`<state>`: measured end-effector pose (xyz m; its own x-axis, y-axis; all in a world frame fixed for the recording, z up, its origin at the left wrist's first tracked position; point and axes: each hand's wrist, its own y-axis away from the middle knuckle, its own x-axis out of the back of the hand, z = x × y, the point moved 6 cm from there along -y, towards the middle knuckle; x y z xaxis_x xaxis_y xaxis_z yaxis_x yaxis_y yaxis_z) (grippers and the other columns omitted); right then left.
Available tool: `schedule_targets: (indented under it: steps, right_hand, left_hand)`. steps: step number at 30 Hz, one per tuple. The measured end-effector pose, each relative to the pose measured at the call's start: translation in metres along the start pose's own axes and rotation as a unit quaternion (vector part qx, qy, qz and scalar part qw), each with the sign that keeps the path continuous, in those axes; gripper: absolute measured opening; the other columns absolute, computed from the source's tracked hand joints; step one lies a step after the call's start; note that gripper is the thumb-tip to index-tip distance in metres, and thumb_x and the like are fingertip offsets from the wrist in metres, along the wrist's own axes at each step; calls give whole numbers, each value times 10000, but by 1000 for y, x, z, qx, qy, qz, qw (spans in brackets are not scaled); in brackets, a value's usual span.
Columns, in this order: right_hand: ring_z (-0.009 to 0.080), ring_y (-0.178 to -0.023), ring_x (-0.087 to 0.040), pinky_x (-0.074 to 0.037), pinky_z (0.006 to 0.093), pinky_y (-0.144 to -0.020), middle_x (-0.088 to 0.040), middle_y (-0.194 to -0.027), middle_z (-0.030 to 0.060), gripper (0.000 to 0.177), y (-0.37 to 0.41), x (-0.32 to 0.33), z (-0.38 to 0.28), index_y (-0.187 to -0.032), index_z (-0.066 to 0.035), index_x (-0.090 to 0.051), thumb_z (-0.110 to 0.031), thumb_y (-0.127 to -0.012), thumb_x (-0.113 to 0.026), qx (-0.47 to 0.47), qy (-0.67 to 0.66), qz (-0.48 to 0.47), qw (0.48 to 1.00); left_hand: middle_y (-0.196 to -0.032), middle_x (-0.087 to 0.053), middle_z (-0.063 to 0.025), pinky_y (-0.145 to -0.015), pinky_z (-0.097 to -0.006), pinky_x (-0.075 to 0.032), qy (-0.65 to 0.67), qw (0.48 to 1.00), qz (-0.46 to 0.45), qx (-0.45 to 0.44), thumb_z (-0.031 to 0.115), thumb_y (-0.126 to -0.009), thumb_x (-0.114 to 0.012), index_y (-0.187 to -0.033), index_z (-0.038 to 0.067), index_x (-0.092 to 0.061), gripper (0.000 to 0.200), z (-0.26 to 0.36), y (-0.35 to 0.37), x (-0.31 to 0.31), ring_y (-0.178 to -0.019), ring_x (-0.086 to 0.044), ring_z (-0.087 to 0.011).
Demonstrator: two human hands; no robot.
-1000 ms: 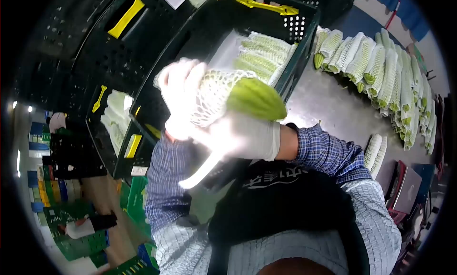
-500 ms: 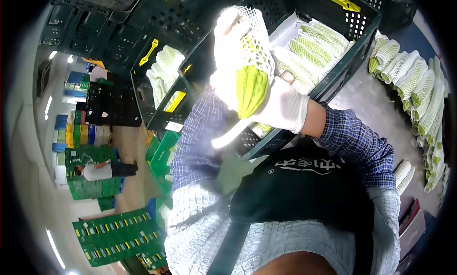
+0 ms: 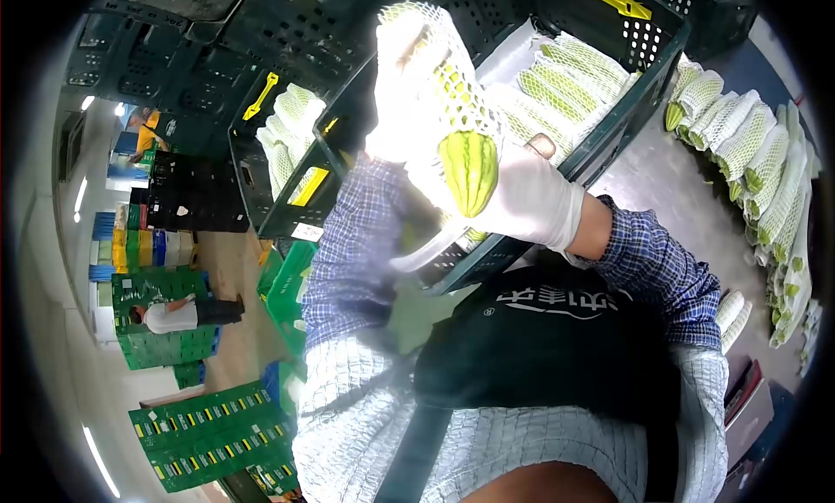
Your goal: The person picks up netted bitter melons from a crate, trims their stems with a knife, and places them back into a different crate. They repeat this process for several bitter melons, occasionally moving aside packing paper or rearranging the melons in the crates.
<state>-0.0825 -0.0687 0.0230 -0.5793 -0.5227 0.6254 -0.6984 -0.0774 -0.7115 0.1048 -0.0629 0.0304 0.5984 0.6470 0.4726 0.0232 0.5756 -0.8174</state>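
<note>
Gourd [image 3: 470, 171] sits tight in my two gloved hands. My left hand [image 3: 404, 94] wraps its fingers around the white foam net [image 3: 452, 85] up top. My right hand [image 3: 531, 198] closes around the bare green end. I hold it up over the black crate [image 3: 639, 94] of netted gourds [image 3: 557, 77].

Both gloved, your left hand [image 3: 400, 103] and right hand [image 3: 532, 200] grip the green gourd [image 3: 470, 168], half inside its foam net [image 3: 459, 78], over the black crate [image 3: 645, 43].

Green gourd [image 3: 470, 171] in white mesh net [image 3: 457, 77]; our right hand [image 3: 535, 198] gloved white, sleeve [image 3: 648, 259] blue-checked, crate [image 3: 635, 94] behind it black.
</note>
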Motion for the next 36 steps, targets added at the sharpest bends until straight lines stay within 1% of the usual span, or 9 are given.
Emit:
schedule_targets:
  steps: [4, 8, 11, 14, 17, 23, 29, 35, 36]
  right_hand:
    - [237, -615, -638, -514, 367, -538, -648, -800, 120, 199, 6, 16, -6, -939, -24, -688, -189, -865, -605, -29, 19, -38, 999]
    - [138, -570, -588, -480, 283, -492, -590, -736, -6, 258, 3, 61, -27, -1063, -197, -739, -185, -830, -627, 70, 218, 19, 973]
    - [197, -810, -716, -586, 310, -703, -717, -927, 27, 403, -2, 103, -7, -1165, -174, -710, -110, -767, -703, -25, 146, 89, 985]
    - [152, -815, -663, -531, 271, -744, -695, -1014, 107, 310, 11, 145, 22, -1207, -13, -662, 61, -916, -585, -166, 88, 306, 933]
    - [134, -850, -648, -518, 248, -800, -694, -1005, 76, 303, 20, 149, 49, -1235, -16, -645, 40, -942, -590, -208, 53, 351, 912]
    - [166, -616, -602, -471, 300, -562, -638, -751, 9, 510, 6, 114, 43, -1268, -114, -666, -145, -759, -682, -62, 303, 272, 911]
    - [155, -616, -591, -459, 286, -570, -603, -733, 1, 560, -15, 101, 51, -1345, -89, -599, -125, -794, -691, -81, 323, 240, 912]
    - [144, -594, -587, -459, 289, -568, -591, -693, 3, 567, -23, 108, 50, -1331, -87, -610, -108, -768, -674, -66, 394, 197, 895]
    - [144, -582, -581, -457, 292, -559, -585, -682, 1, 572, -19, 115, 61, -1325, -88, -613, -94, -756, -671, -65, 384, 227, 893]
  left_hand:
    - [-1438, -484, -195, -1068, -474, -406, -107, 992, -11, -69, 304, -938, -643, -1309, 84, -611, 432, 12, 2, -3, -1310, -479, -352]
    - [-1298, -577, -139, -989, -357, -516, 483, 822, 57, 296, 219, -1003, -582, -1363, -9, -499, 433, -19, 14, -22, -1146, -603, -238]
    - [-1234, -607, -137, -979, -364, -524, 370, 859, 111, 337, 83, -954, -642, -1341, -2, -499, 422, 13, 1, -22, -1134, -614, -235]
    - [-1387, -541, -181, -1098, -545, -428, 520, 741, 185, 383, 116, -885, -715, -1331, 25, -504, 502, 11, 2, -20, -1290, -517, -363]
    - [-1370, -548, -197, -1101, -564, -414, 742, 452, 278, 410, 345, -931, -653, -1371, 16, -489, 574, 26, -7, -28, -1273, -523, -372]
    - [-1346, -552, -196, -1003, -453, -528, 670, 531, 254, 452, 478, -1005, -506, -1394, -6, -443, 625, 15, 13, -42, -1189, -589, -320]
    - [-1343, -539, -182, -999, -374, -513, 777, 335, 244, 474, 434, -880, -710, -1350, 5, -433, 694, 58, -1, -51, -1150, -604, -313]
    - [-1291, -566, -179, -944, -395, -588, 779, 409, 219, 422, 359, -1010, -547, -1353, 15, -455, 494, 50, 1, -46, -1161, -625, -290]
    - [-1284, -573, -183, -941, -399, -591, 703, 537, 195, 423, 344, -1004, -556, -1347, 11, -462, 487, 42, 1, -42, -1161, -626, -288]
